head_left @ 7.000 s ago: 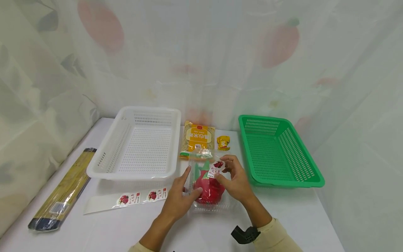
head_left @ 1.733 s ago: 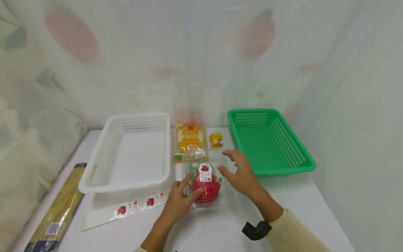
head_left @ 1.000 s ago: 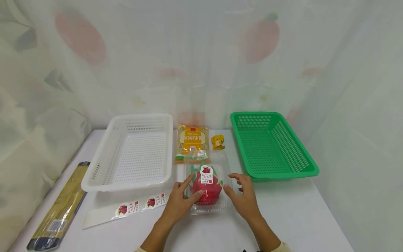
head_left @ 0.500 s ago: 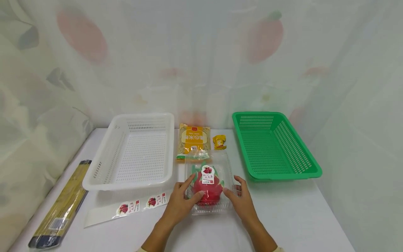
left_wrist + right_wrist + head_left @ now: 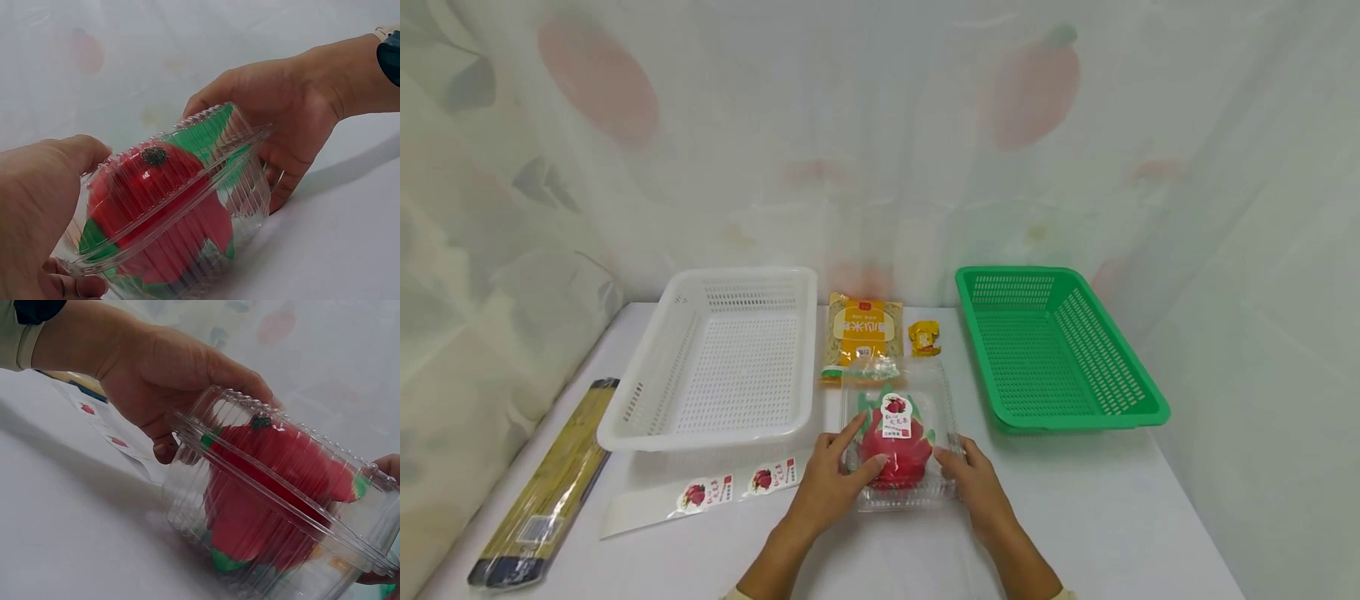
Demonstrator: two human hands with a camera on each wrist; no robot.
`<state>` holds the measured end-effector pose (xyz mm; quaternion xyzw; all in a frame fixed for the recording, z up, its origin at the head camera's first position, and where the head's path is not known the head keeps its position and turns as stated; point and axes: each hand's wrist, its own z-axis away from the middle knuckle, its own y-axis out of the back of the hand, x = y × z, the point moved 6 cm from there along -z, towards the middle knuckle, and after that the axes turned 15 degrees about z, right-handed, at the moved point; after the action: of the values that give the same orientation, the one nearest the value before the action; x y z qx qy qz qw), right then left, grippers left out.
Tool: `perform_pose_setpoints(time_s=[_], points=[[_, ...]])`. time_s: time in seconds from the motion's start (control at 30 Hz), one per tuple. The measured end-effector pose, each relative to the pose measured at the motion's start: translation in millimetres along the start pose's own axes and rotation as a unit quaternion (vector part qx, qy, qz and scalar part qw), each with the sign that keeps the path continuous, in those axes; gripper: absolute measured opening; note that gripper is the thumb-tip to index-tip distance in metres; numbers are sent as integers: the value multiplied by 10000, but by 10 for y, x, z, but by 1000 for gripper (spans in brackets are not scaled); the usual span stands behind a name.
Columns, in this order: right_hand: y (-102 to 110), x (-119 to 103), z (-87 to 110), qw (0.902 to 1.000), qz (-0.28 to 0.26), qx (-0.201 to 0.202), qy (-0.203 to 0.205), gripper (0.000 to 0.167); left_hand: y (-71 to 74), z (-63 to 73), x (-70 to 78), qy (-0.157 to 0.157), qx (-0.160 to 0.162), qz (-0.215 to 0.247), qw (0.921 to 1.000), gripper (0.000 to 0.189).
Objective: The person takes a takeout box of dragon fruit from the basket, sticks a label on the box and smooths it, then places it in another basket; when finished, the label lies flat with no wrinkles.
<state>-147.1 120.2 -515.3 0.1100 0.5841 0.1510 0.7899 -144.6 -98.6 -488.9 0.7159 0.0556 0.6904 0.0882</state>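
Observation:
A clear plastic clamshell box (image 5: 934,385) stands on the white table with a red dragon fruit (image 5: 901,462) inside. On its lid lies a white label (image 5: 896,417) printed with a dragon fruit. My left hand (image 5: 829,482) grips the box's left side, thumb on the lid; the left wrist view shows fingers curled below the box rim (image 5: 181,203). My right hand (image 5: 983,492) holds the opposite side, its thumb over the lid edge. Several right fingers are partly hidden behind the box wall (image 5: 187,481) in the right wrist view.
A label strip (image 5: 632,512) lies left of the box. Behind it stands a white basket (image 5: 625,433), with a green basket (image 5: 1078,421) at right. A yellow food packet (image 5: 863,333) and a small yellow wrapped item (image 5: 925,337) lie between. A long noodle-like pack (image 5: 546,483) is far left.
The label, earlier pinched in my right hand, is now on the lid. My right hand has left the label and come down to grip the box's right side. My left hand stays at the left side.

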Motion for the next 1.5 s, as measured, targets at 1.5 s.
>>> perform_pose_setpoints(time_s=[1.5], points=[[-19, -7, 55, 9992, -209, 213, -272, 63, 886, 414, 655, -2651, 1068, -348, 9577, 84]])
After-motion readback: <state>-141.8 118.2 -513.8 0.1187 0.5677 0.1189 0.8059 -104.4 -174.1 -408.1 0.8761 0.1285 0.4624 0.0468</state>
